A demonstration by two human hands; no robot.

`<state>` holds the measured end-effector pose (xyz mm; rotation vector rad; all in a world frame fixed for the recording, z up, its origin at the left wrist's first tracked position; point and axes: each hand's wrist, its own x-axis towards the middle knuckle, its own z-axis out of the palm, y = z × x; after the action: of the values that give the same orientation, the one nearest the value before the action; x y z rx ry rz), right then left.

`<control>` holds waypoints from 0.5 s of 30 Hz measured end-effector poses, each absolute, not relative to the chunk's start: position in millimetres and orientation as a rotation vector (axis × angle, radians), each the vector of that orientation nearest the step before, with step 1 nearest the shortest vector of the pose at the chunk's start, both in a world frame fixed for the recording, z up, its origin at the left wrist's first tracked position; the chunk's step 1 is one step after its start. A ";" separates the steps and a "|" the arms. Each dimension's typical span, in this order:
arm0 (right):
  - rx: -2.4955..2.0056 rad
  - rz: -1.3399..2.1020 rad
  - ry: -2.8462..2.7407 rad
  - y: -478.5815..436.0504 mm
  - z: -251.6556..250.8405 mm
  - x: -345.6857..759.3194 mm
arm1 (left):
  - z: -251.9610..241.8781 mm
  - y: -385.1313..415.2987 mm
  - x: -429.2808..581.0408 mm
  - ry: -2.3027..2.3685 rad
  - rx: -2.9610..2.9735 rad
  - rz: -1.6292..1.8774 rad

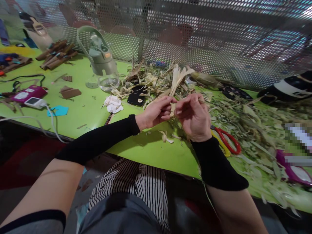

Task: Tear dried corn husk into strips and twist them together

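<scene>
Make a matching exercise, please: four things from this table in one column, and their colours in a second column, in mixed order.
Things:
1. scissors, by the right hand
2. phone, beyond the left hand
3. table
4. crumpled tissue

Colours:
A. white
B. bright green
C. red and yellow handles
D. black

Pairs: 1-C, 2-D, 3-B, 4-A
</scene>
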<state>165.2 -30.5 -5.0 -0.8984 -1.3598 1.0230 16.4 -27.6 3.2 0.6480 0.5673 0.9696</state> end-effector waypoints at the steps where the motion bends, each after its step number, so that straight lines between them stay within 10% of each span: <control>1: -0.921 1.043 -1.372 -32.1 -3.9 164.5 | 3.5 -28.4 16.7 0.565 0.659 0.975; 15: -1.093 0.939 -1.483 -23.6 -15.6 166.5 | 6.6 -22.5 9.3 0.810 1.038 1.057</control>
<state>166.5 -23.6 -15.6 -1.0931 -1.4827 0.9393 9.3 -22.5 6.6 1.0382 0.8105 1.0568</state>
